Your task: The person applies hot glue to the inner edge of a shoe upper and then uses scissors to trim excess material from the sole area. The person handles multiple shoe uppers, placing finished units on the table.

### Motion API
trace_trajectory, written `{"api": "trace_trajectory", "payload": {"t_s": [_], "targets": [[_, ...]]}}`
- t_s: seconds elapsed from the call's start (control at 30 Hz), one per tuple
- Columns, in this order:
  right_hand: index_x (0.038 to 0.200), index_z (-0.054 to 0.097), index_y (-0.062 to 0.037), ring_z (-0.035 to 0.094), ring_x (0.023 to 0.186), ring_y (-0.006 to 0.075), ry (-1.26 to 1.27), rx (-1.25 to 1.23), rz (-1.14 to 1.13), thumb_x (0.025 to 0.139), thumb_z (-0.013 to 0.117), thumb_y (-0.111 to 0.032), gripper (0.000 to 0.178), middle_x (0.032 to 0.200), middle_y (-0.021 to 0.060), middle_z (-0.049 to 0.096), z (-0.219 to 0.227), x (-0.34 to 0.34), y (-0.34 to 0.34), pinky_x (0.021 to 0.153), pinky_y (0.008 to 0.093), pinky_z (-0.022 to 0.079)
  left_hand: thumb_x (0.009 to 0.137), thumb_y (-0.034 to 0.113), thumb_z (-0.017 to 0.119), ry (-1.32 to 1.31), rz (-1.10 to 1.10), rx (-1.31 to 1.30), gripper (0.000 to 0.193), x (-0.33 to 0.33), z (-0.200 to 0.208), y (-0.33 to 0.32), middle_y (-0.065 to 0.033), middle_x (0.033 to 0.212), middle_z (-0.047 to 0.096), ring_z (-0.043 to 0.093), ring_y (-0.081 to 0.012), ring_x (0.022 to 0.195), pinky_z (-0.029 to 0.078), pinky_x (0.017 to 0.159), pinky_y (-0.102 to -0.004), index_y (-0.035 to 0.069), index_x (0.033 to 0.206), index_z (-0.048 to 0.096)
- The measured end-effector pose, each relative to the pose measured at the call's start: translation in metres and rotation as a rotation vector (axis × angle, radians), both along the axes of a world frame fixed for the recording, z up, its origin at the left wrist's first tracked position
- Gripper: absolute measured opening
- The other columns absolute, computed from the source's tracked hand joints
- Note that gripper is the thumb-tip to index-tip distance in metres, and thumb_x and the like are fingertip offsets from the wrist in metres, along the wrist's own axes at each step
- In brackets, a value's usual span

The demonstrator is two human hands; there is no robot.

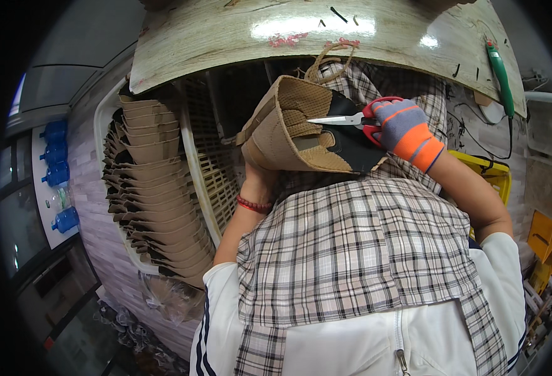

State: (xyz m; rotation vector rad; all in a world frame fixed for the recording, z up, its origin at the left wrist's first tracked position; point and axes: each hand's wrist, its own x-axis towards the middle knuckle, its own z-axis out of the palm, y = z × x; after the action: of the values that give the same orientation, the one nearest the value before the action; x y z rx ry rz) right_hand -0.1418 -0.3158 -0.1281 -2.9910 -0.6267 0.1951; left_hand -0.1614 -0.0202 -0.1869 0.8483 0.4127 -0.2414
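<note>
My left hand (261, 178) grips a tan-and-black boot upper (264, 133) from below, its fingers mostly hidden behind the material. The upper lies tilted over my lap with its opening toward the right; perforated tan lining and black material show inside. A thin tan cord loop (318, 67) sticks out at its far side. In an orange-and-grey glove, my right hand (407, 130) is closed around the red handles of a pair of scissors (341, 120). The blades point left into the upper's opening and look close together; whether they touch the material I cannot tell.
A worktable (213, 53) with dark scraps spans the far side. On its right lies a green-handled corded tool (500, 78). At left, a white crate (194, 150) stands beside several stacked uppers (157, 182). A yellow bin (498, 172) sits right; blue water jugs (55, 153) stand far left.
</note>
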Motion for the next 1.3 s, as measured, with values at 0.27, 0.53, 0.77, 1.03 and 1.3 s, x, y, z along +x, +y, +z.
{"api": "trace_trajectory", "payload": {"t_s": [0.27,0.53,0.77,1.03,1.3], "targets": [[0.104,0.071,-0.0135,0.072,0.081,0.0270,0.124,0.115,-0.159,0.086,0.072,-0.037,0.029,0.091,0.0054,0.075,0.005,-0.006,0.016,0.069,0.0359,0.056,0.093,0.026,0.073,-0.141,-0.028,0.016,0.047,0.002,-0.012,0.009,-0.0049,0.118,0.065,0.064,-0.0169,0.102,0.054,0.087,-0.0316,0.002,0.130,0.058],[0.107,0.067,-0.0071,0.067,0.091,0.0335,0.199,0.271,-0.056,0.087,0.069,-0.033,0.033,0.094,0.0135,0.070,0.023,-0.019,0.008,0.078,0.0404,0.054,0.089,0.019,0.075,0.095,-0.363,0.024,0.049,0.008,-0.011,0.087,-0.0088,0.121,0.064,0.065,-0.0210,0.101,0.055,0.086,-0.0336,0.002,0.131,0.056],[0.105,0.067,-0.0053,0.067,0.090,0.0331,0.524,0.051,0.159,0.081,0.071,-0.037,0.039,0.093,0.0141,0.070,0.022,-0.024,0.010,0.077,0.0414,0.055,0.073,-0.004,0.082,0.238,-0.485,0.021,0.061,-0.020,-0.018,0.087,-0.0106,0.115,0.067,0.066,-0.0208,0.102,0.057,0.088,-0.0326,0.003,0.127,0.057],[0.102,0.071,-0.0115,0.070,0.082,0.0289,0.461,0.022,0.221,0.082,0.072,-0.040,0.035,0.086,0.0077,0.072,0.023,-0.019,0.027,0.071,0.0377,0.056,0.071,-0.006,0.083,0.250,-0.372,0.102,0.057,-0.028,-0.014,0.077,-0.0029,0.102,0.066,0.064,-0.0151,0.096,0.056,0.086,-0.0288,0.008,0.120,0.060],[0.097,0.072,-0.0120,0.070,0.079,0.0269,0.332,-0.022,0.155,0.080,0.075,-0.039,0.032,0.084,0.0062,0.071,0.040,-0.021,0.010,0.069,0.0364,0.055,0.067,-0.005,0.086,0.219,-0.375,0.175,0.057,-0.031,0.003,0.071,0.0001,0.098,0.066,0.063,-0.0119,0.093,0.055,0.084,-0.0261,0.007,0.117,0.060]]}}
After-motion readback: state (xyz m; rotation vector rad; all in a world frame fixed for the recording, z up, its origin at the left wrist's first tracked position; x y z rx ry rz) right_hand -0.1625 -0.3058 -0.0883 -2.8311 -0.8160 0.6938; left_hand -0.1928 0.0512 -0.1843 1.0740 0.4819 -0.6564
